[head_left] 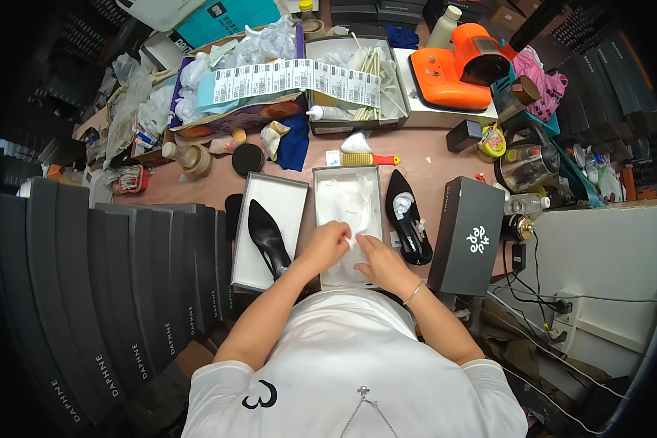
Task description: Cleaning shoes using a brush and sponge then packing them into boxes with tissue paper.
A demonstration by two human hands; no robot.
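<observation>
Right in front of me an open shoe box (379,193) holds white tissue paper (343,201). My left hand (328,244) has its fingers closed on the tissue paper near the middle of the box. Over the box's right side, my right hand (387,266) rests on the paper with thumb and fingers apart. To the left, a black pointed slingback shoe (265,232) lies in a grey-white box lid (285,191), partly behind my left forearm. The matching shoe (409,226), with white stuffing in it, lies on the table right of the box.
A closed dark shoe box (463,237) stands at the right. Stacked dark boxes (124,285) fill the left side. Farther back are a brush (365,159), a black round lid (248,159), a tray of sticks (358,80), barcode label strips (270,79) and an orange machine (452,77).
</observation>
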